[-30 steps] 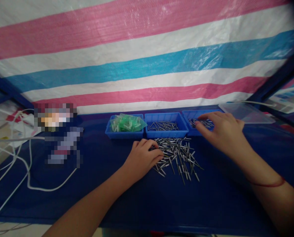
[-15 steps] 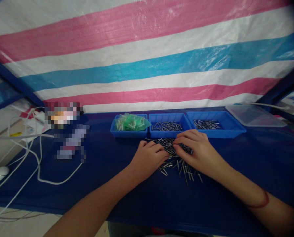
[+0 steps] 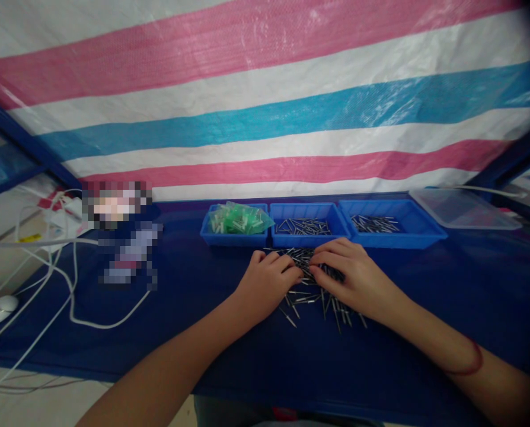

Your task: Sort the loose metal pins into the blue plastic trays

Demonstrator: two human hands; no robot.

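Note:
A loose pile of thin metal blind rivets (image 3: 304, 257) lies on the dark blue table, with several strays spread toward its near edge. At the pile's left side, my left hand (image 3: 269, 279) has its fingers curled down and closed on some of the rivets. My right hand (image 3: 351, 273) arches over the right side, thumb and fingertips drawn close together among the rivets. What exactly sits between the fingertips is partly hidden. Just behind the pile are a middle blue bin (image 3: 307, 242) and a right blue bin (image 3: 418, 238), both with similar rivets inside.
A left blue bin (image 3: 233, 240) holds a green-tinted plastic bag (image 3: 242, 218) of small parts. A clear plastic lid (image 3: 465, 209) lies at the back right. White cables (image 3: 100, 326) and a white mouse (image 3: 0, 309) are on the left. Striped sheeting (image 3: 265, 118) hangs behind the table.
Both hands have shifted slightly within the pile. A few rivets near my left hand have spread toward the near side of the table. The bins stay in place.

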